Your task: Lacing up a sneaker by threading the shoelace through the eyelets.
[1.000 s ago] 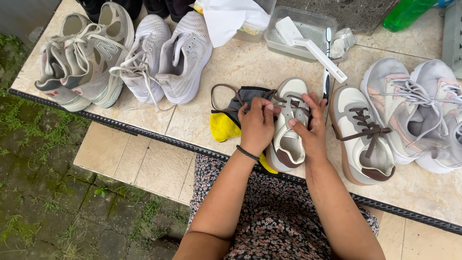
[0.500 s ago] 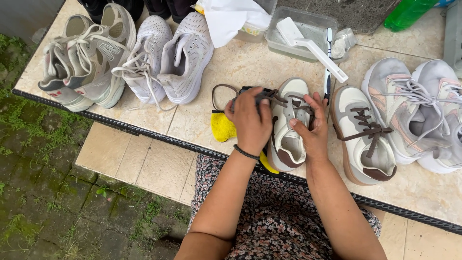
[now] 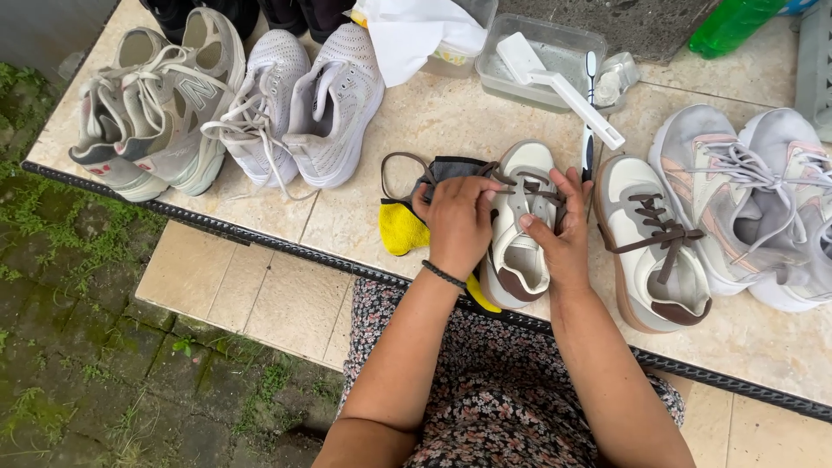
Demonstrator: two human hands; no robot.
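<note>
A cream sneaker with brown trim (image 3: pixel 518 251) lies toe-away on the tiled ledge (image 3: pixel 416 139). My left hand (image 3: pixel 458 221) rests on its left side, fingers pinching the brown lace (image 3: pixel 520 186) near the eyelets. My right hand (image 3: pixel 562 234) holds the shoe's right side, with fingers on the lace too. The matching sneaker (image 3: pixel 650 247) stands just to the right, laced. A loose loop of brown lace (image 3: pixel 399 165) trails left over a dark cloth (image 3: pixel 451 169).
A yellow sponge-like thing (image 3: pixel 400 230) lies under the cloth. Grey and white sneakers (image 3: pixel 243 104) line the left. Pale pink-grey sneakers (image 3: pixel 745 199) stand at the right. A clear tub (image 3: pixel 537 74), white brush (image 3: pixel 568 87), toothbrush (image 3: pixel 589 130) and green bottle (image 3: pixel 728 26) sit behind.
Both hands have shifted slightly on the shoe, working the brown lace near the top eyelets. The shoe itself stays put.
</note>
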